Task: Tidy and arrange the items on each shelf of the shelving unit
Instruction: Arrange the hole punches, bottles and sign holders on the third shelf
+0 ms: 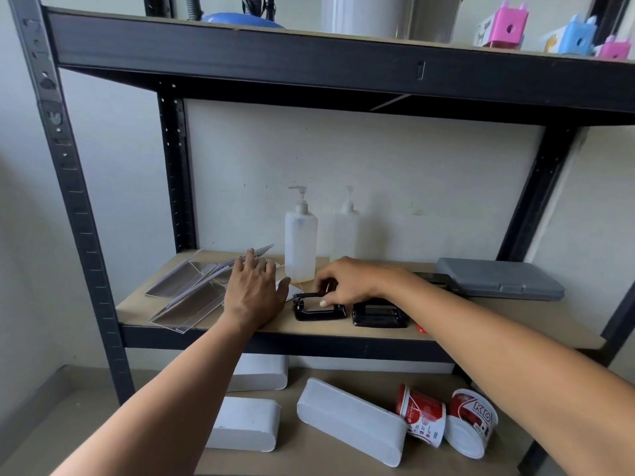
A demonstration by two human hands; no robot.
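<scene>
On the middle shelf [446,333] my right hand [350,280] pinches the top bar of a black hole punch [318,309] near the front edge. A second black hole punch [378,316] sits just right of it. My left hand [254,286] lies flat, fingers spread, over several clear acrylic sign holders [185,293] fanned out on the shelf's left side. Two translucent pump bottles [300,238] stand upright behind my hands, against the wall. A grey flat case [498,278] lies at the right.
The lower shelf holds three white oblong boxes [350,420] and two red-and-white cups [470,420] lying on their sides. The top shelf carries pink and blue cube toys [505,27], a metal canister [388,15] and a blue object. Black steel uprights [75,207] frame the unit.
</scene>
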